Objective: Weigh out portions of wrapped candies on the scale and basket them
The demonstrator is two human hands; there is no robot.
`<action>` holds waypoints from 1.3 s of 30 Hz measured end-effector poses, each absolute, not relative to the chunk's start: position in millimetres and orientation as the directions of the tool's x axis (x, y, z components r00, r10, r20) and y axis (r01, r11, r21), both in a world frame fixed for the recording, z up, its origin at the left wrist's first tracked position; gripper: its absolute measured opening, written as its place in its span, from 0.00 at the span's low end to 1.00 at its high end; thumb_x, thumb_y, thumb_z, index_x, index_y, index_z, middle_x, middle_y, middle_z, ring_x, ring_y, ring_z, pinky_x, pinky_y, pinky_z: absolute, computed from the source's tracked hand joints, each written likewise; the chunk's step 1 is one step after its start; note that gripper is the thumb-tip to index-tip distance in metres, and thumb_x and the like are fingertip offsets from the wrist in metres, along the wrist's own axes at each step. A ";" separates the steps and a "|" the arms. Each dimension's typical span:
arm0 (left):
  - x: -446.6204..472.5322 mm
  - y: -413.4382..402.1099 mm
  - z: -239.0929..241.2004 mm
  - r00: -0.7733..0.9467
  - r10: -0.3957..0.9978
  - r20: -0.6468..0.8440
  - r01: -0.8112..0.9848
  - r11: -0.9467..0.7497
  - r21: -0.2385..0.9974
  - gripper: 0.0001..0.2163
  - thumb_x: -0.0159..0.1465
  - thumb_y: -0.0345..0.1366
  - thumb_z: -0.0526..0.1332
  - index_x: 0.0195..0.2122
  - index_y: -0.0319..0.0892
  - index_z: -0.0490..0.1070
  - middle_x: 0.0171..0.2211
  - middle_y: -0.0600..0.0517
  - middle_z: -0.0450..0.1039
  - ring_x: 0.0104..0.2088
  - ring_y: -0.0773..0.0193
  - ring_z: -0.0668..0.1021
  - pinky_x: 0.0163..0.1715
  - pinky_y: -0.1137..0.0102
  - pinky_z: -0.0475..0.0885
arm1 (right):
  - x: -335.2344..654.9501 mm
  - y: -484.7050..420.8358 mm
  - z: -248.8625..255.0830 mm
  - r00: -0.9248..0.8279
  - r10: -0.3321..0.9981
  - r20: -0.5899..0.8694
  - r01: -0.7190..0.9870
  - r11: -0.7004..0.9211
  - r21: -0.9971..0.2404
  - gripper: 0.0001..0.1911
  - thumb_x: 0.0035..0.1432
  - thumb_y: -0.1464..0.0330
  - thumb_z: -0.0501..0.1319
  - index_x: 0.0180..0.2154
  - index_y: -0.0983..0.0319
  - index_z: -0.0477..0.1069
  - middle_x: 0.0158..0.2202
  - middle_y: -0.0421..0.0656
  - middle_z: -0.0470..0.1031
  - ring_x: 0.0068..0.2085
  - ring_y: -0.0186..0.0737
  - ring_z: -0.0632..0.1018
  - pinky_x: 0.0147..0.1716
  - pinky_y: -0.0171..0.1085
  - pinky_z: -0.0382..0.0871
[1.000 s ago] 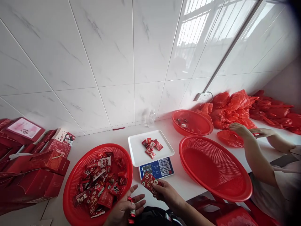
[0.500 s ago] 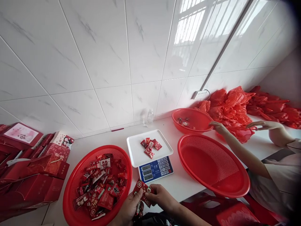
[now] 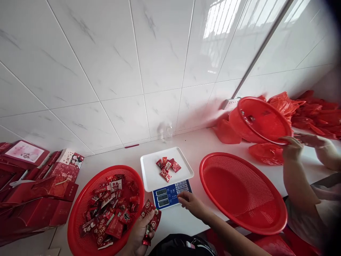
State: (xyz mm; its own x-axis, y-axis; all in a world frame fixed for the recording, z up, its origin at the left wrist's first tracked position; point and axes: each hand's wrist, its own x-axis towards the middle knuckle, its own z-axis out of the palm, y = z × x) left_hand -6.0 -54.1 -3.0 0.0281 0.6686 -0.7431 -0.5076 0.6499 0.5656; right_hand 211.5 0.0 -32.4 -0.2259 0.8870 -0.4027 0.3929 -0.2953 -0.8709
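Note:
Several red candy packets [image 3: 152, 216] are gripped in my left hand [image 3: 141, 229], which is closed at the right rim of a red mesh basket [image 3: 71, 220]. That basket holds many small wrapped candies [image 3: 117, 202]. My right hand [image 3: 192, 203] hovers over the blue keypad of a digital scale [image 3: 166, 197], fingers pinched together; whatever they hold, if anything, is hidden. On the scale's white tray [image 3: 149, 179] lies a small group of red wrapped candies [image 3: 168, 166].
A large red basket [image 3: 239, 192] stands right of the scale. Behind it, a co-worker's hands [image 3: 291, 145] tilt another red basket [image 3: 261, 121]. Red plastic bags [image 3: 314, 115] fill the far right; red boxes [image 3: 34, 199] are stacked left. A clear bottle [image 3: 167, 132] stands by the wall.
My right hand has left the packets in my left hand and moved right, up to the scale. The co-worker's basket has been lifted and tilted, shifting right.

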 end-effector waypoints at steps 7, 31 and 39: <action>4.6 -51.6 -11.3 0.032 0.718 -0.695 -0.402 0.646 0.649 0.19 0.39 0.45 0.72 0.24 0.37 0.69 0.12 0.59 0.63 0.12 0.79 0.61 0.09 0.82 0.51 | 229.2 53.1 -41.5 -0.195 0.954 -0.229 0.757 -0.002 -0.654 0.19 0.56 0.64 0.50 0.46 0.63 0.68 0.48 0.50 0.71 0.50 0.46 0.69 0.48 0.42 0.62; 10.1 -38.1 -21.5 -0.028 0.662 -0.749 -0.388 0.683 0.619 0.21 0.40 0.49 0.70 0.26 0.38 0.68 0.13 0.58 0.65 0.12 0.78 0.61 0.10 0.81 0.53 | 172.6 118.4 -54.4 -0.277 0.948 -0.158 0.923 0.217 -0.318 0.27 0.52 0.53 0.54 0.53 0.54 0.60 0.61 0.48 0.50 0.61 0.54 0.45 0.53 0.51 0.46; 11.3 -39.4 -25.9 -0.017 0.666 -0.746 -0.394 0.681 0.618 0.22 0.38 0.49 0.70 0.26 0.39 0.68 0.13 0.59 0.64 0.12 0.78 0.61 0.09 0.82 0.51 | 179.8 133.9 -52.8 -0.219 0.966 -0.137 0.910 0.151 -0.387 0.22 0.50 0.75 0.54 0.47 0.52 0.65 0.56 0.45 0.56 0.54 0.50 0.58 0.44 0.44 0.59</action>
